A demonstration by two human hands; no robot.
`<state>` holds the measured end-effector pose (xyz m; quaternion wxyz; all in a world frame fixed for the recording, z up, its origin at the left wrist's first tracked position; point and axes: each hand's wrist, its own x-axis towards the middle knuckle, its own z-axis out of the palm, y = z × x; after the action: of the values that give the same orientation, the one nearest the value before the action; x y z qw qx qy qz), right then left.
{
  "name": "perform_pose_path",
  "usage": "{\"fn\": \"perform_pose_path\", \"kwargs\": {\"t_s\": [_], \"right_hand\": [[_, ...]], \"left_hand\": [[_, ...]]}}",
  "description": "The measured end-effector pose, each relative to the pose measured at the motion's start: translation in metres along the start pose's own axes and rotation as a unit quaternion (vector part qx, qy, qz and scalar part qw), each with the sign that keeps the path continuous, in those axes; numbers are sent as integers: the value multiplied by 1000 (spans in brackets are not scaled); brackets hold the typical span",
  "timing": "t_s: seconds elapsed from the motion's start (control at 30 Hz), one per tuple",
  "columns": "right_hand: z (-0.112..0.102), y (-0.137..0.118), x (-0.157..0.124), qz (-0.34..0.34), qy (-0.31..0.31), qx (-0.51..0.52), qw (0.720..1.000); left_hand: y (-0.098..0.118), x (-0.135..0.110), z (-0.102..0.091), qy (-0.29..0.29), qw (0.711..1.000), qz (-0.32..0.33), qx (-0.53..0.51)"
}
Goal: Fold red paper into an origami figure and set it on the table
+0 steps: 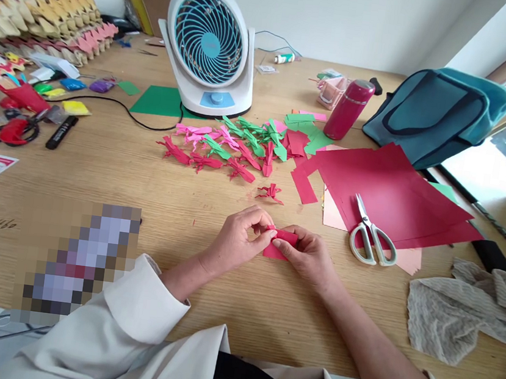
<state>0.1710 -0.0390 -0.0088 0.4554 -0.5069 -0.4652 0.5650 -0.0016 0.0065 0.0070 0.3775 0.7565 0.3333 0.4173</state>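
Note:
Both my hands rest on the wooden table (144, 176) and pinch a small folded piece of red paper (279, 244) between them. My left hand (238, 237) grips its left end with thumb and fingers closed. My right hand (309, 259) holds its right side, fingers curled over it. Just beyond lies a finished red paper figure (270, 193). Farther back, a pile of red, pink and green folded figures (235, 147) is spread out.
White-handled scissors (371, 235) lie on red paper sheets (386, 193) to the right. A grey cloth (463, 314) sits near right. A table fan (210, 46), maroon bottle (348, 109) and teal bag (432, 113) stand behind. Marker, cable and craft clutter occupy the left.

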Motion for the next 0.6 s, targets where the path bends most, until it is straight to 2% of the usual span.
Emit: {"fn": "perform_pose_path", "kwargs": {"t_s": [0.3,0.6], "right_hand": [[0,0,-1,4,-1,-19,1000],[1,0,-1,-7,2,-23,1000]], "left_hand": [[4,0,-2,11,1000,20,6],[9,1,-3,22,1000,-15,6]]}}
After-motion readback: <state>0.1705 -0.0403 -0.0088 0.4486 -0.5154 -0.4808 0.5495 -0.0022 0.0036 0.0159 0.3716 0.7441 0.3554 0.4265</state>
